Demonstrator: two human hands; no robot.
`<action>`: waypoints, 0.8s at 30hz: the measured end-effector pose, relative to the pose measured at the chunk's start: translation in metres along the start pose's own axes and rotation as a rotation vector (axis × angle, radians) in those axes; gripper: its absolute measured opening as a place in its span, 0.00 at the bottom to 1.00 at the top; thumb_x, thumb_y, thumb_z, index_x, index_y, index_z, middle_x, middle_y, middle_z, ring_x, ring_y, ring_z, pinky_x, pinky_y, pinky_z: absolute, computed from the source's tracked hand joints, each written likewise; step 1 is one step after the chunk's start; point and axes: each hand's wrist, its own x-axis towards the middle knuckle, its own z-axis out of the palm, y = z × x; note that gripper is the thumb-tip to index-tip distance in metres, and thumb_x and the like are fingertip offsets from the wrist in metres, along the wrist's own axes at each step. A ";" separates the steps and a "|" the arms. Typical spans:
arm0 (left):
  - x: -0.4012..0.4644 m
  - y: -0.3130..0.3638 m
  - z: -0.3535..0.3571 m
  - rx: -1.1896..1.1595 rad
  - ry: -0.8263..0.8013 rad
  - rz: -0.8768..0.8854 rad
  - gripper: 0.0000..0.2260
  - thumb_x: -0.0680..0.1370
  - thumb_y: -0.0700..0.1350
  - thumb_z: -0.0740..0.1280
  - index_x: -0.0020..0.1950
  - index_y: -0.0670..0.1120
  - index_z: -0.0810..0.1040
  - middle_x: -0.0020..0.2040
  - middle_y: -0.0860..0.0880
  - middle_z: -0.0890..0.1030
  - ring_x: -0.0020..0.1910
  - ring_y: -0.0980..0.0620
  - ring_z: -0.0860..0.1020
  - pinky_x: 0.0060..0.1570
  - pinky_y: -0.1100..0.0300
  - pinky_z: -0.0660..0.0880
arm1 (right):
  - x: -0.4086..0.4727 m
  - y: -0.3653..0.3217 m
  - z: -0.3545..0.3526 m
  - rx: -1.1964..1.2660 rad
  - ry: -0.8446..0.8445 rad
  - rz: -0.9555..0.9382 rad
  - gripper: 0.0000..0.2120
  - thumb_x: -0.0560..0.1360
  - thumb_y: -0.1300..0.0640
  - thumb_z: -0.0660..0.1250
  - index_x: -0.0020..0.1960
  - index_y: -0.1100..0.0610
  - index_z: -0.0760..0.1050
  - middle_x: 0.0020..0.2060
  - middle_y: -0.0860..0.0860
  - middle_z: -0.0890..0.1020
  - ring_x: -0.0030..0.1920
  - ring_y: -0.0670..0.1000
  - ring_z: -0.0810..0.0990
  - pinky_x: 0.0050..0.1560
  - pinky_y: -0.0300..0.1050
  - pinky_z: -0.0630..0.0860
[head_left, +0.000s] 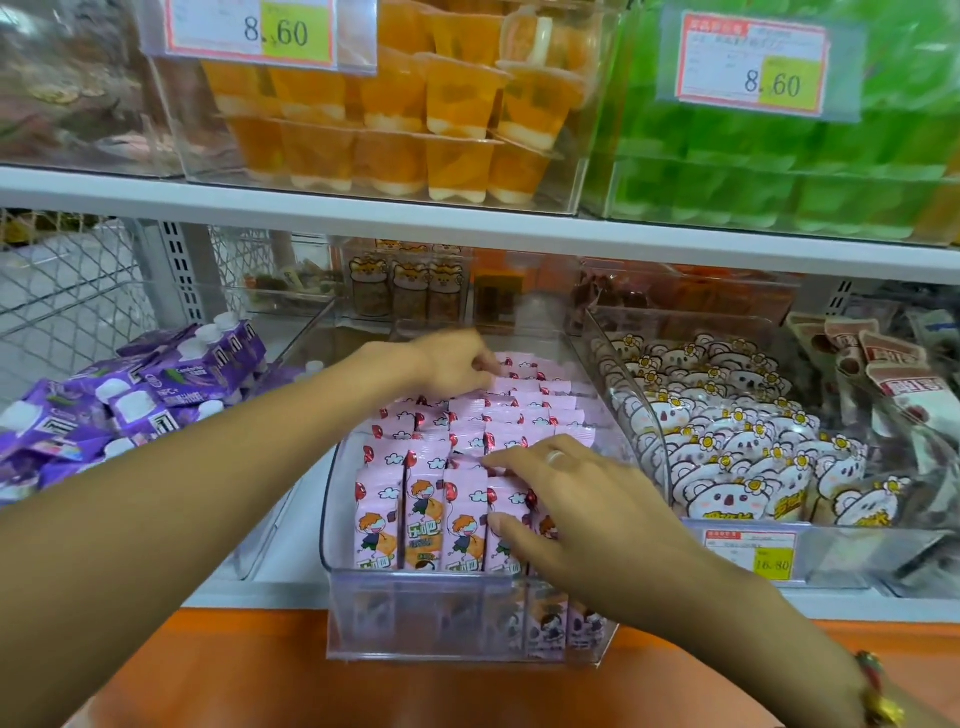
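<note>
Curled fingertips of the left hand (452, 364) are pinching the small pink foil snack packets (379, 519) at the back of the clear plastic bin (415, 618) — apparently pulling that rear row upright. The right hand (571, 504) is lying on the bin's front rows with straight, spread fingers — probably steadying them. Purple white-capped pouches (156, 395) are lying left of the bin.

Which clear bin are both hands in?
The middle bin of pink packets, between purple pouches and koala packets; left hand at its back, right hand near its front.
</note>
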 end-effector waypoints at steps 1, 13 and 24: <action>-0.003 0.001 -0.002 0.009 0.031 0.008 0.14 0.81 0.47 0.62 0.65 0.45 0.76 0.64 0.48 0.77 0.61 0.48 0.75 0.58 0.57 0.71 | 0.000 0.000 -0.001 0.004 -0.002 -0.001 0.22 0.79 0.42 0.55 0.72 0.43 0.61 0.62 0.44 0.74 0.62 0.45 0.67 0.46 0.40 0.61; -0.020 0.017 0.011 -0.107 0.392 -0.102 0.09 0.79 0.49 0.66 0.56 0.48 0.81 0.53 0.50 0.83 0.49 0.50 0.80 0.51 0.54 0.76 | -0.006 -0.008 -0.002 -0.045 0.001 0.012 0.19 0.81 0.44 0.52 0.70 0.45 0.65 0.61 0.44 0.73 0.63 0.45 0.64 0.48 0.39 0.60; -0.075 0.046 0.009 -0.890 1.141 -0.098 0.02 0.79 0.43 0.66 0.48 0.48 0.78 0.44 0.52 0.82 0.47 0.54 0.80 0.54 0.51 0.77 | -0.002 -0.002 -0.003 0.038 -0.017 0.034 0.17 0.79 0.44 0.57 0.67 0.44 0.69 0.60 0.43 0.74 0.61 0.44 0.69 0.46 0.41 0.65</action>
